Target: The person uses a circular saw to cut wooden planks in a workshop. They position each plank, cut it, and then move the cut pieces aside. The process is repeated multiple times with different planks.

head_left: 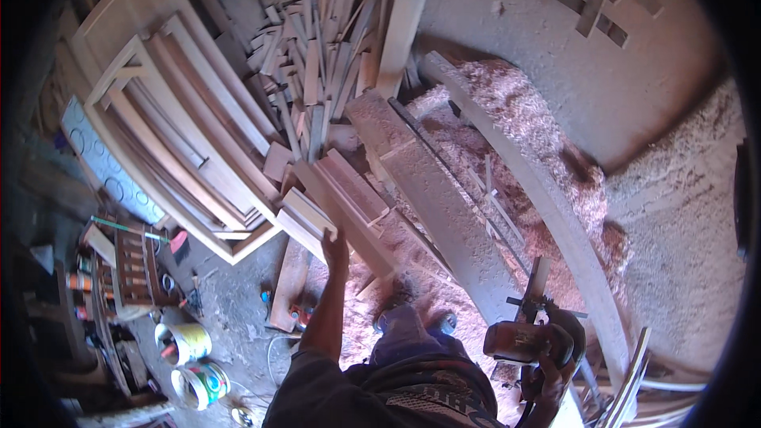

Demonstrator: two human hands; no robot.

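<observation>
My left hand (337, 254) is out in front of me, its fingers closed at the left edge of a wooden board (349, 226) that slants from upper left to lower right. Just left of that hand lies a short pale wood piece (303, 218). At my right side, my right hand (547, 380) grips a power tool (519, 342). It has a brownish-orange cylindrical motor housing and a dark curved guard, much like a circular saw. A narrow wood piece (537, 277) shows just beyond the tool. The fingers round its handle are partly in shadow.
A long thick plank (444, 198) and a curved board (547, 198) lie over pinkish shavings (507, 103). Wooden frames (178, 135) stand at left, offcuts (317, 63) are heaped ahead. Two buckets (193, 342) (208, 384) sit at lower left, near a slatted wooden piece (135, 265).
</observation>
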